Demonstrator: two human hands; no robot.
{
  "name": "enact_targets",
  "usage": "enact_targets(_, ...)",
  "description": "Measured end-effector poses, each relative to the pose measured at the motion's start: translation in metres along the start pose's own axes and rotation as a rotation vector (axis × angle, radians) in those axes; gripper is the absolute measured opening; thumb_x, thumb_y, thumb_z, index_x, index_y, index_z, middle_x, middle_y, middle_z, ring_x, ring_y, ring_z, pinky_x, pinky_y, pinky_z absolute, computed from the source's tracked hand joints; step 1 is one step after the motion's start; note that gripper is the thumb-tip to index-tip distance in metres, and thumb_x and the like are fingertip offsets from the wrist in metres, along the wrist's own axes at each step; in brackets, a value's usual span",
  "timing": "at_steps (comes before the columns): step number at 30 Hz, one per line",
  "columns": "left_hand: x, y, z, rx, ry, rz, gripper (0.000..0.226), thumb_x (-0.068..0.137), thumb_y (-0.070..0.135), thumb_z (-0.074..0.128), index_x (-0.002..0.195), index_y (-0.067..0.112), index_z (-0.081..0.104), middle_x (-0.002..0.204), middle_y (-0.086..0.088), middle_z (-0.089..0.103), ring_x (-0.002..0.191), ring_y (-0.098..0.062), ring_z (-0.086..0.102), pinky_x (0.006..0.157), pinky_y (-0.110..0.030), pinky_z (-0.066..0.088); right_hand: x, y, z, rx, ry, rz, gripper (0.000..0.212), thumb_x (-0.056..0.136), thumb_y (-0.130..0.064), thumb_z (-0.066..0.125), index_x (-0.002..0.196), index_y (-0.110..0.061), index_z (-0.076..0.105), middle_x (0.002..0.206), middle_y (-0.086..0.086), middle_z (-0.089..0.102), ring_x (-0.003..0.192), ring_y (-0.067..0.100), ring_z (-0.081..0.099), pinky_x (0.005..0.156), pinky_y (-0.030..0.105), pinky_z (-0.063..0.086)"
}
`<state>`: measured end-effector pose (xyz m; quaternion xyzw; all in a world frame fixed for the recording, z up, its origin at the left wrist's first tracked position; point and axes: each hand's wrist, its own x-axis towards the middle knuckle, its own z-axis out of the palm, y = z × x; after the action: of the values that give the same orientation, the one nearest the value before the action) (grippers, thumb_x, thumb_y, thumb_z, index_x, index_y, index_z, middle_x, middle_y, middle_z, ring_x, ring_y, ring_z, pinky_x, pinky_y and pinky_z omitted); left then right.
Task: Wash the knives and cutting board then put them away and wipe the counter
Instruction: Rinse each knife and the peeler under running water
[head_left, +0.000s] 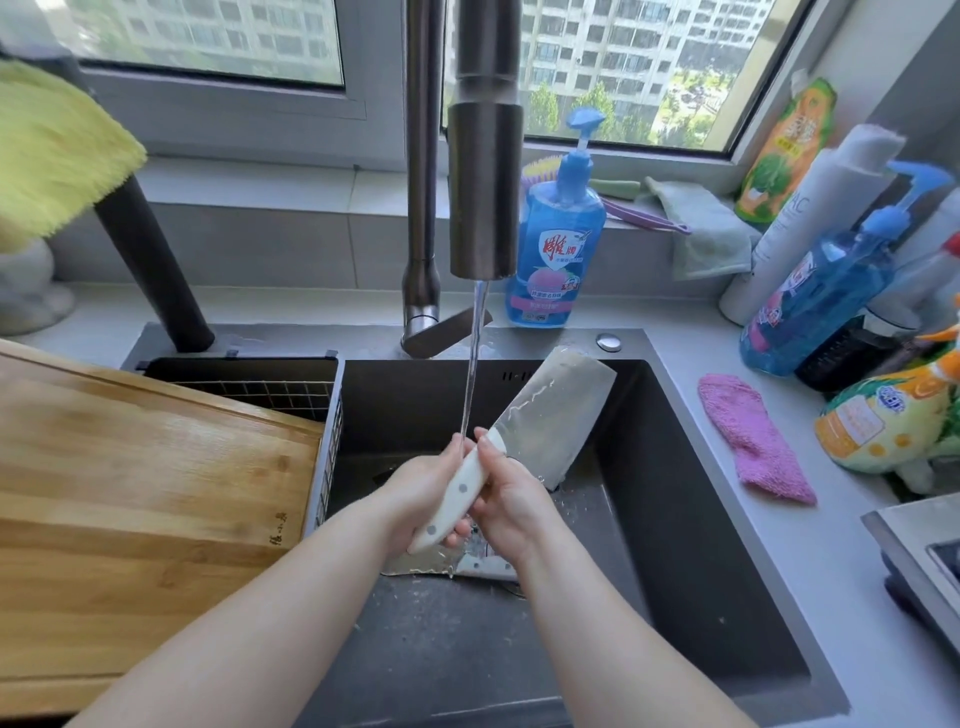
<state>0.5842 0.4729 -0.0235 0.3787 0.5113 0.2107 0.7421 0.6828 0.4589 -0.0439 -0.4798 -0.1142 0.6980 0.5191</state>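
Over the dark sink (675, 519) I hold a cleaver (550, 410) with a broad steel blade and a white riveted handle, its blade pointing up and right. My left hand (421, 491) grips the handle from the left. My right hand (511, 501) wraps the handle's upper part near the blade. A thin stream of water from the faucet (485, 156) falls onto my hands. A second knife (447, 564) lies flat on the sink bottom beneath them, partly hidden. The wooden cutting board (140, 499) lies on the left, reaching over the sink's edge.
A wire basket (249, 384) sits in the sink's left part. A blue soap bottle (558, 234) stands behind the sink. A pink cloth (753, 441) lies on the right counter beside several bottles. A yellow cloth (52, 150) hangs at upper left; a green cloth (706, 228) lies on the sill.
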Motion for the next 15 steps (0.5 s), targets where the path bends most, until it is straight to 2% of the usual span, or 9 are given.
enact_targets(3,0.003,0.004,0.000,0.150,-0.054,0.064,0.035,0.095,0.039,0.043,0.092,0.007,0.055,0.062,-0.005,0.054,0.039,-0.011,0.050,0.036,-0.020,0.041,0.001,-0.006,0.001,-0.002,-0.018,-0.022,0.011,0.095,-0.020,0.047,0.103,-0.016,0.053,0.096,-0.001,0.065,0.072,0.018,0.056,0.041,0.021,0.044)
enact_targets(5,0.003,0.002,-0.002,0.331,-0.128,0.143,0.013,0.087,0.018,0.057,0.096,0.010,0.052,0.071,-0.002,0.051,0.048,-0.007,0.049,0.042,-0.020,0.041,0.002,-0.007,0.000,0.014,-0.021,-0.029,0.011,0.096,-0.019,0.045,0.104,-0.016,0.051,0.097,-0.003,0.064,0.076,0.018,0.058,0.043,0.021,0.048)
enact_targets(6,0.004,0.000,-0.003,0.351,-0.151,0.171,0.017,0.080,0.011,0.059,0.094,0.012,0.050,0.073,-0.002,0.050,0.050,-0.007,0.049,0.044,-0.020,0.040,0.003,-0.006,0.000,0.020,-0.021,-0.029,0.010,0.096,-0.019,0.044,0.102,-0.017,0.052,0.097,-0.003,0.064,0.078,0.017,0.059,0.048,0.023,0.050)
enact_targets(7,0.004,-0.003,-0.003,0.334,-0.143,0.182,0.019,0.076,0.011,0.059,0.091,0.013,0.049,0.073,-0.002,0.050,0.049,-0.007,0.048,0.044,-0.020,0.039,0.003,-0.006,0.001,0.019,-0.023,-0.024,0.008,0.096,-0.019,0.044,0.099,-0.018,0.052,0.097,-0.003,0.064,0.078,0.017,0.060,0.051,0.025,0.050)
enact_targets(9,0.002,-0.006,0.000,0.297,-0.053,0.185,0.017,0.082,0.028,0.058,0.086,0.013,0.051,0.069,-0.003,0.050,0.041,-0.007,0.045,0.039,-0.020,0.036,0.002,-0.003,0.003,0.008,-0.024,-0.016,0.008,0.094,-0.018,0.047,0.100,-0.016,0.052,0.099,0.000,0.064,0.070,0.016,0.060,0.048,0.022,0.045)
enact_targets(11,0.000,-0.007,0.003,0.230,0.046,0.130,0.036,0.094,0.043,0.041,0.083,0.010,0.052,0.062,-0.006,0.049,0.034,-0.009,0.042,0.034,-0.016,0.033,0.002,0.001,0.004,-0.011,0.000,-0.015,0.022,0.093,-0.017,0.049,0.113,-0.007,0.053,0.091,0.004,0.063,0.044,0.009,0.054,0.040,0.018,0.036)
enact_targets(13,0.000,-0.007,0.003,0.162,0.075,0.089,0.045,0.096,0.046,0.033,0.083,0.007,0.053,0.057,-0.007,0.048,0.031,-0.010,0.041,0.033,-0.014,0.033,0.003,0.005,0.003,-0.057,0.033,-0.010,0.040,0.092,-0.021,0.052,0.125,0.001,0.050,0.078,0.003,0.061,0.031,0.007,0.044,0.034,0.016,0.031)
enact_targets(15,-0.003,-0.006,0.000,0.200,0.035,0.072,0.042,0.096,0.043,0.035,0.088,0.006,0.054,0.059,-0.006,0.048,0.033,-0.009,0.042,0.034,-0.014,0.035,0.003,0.007,0.003,-0.098,0.042,0.005,0.044,0.092,-0.028,0.051,0.124,0.003,0.052,0.080,0.002,0.063,0.032,0.007,0.043,0.035,0.017,0.035)
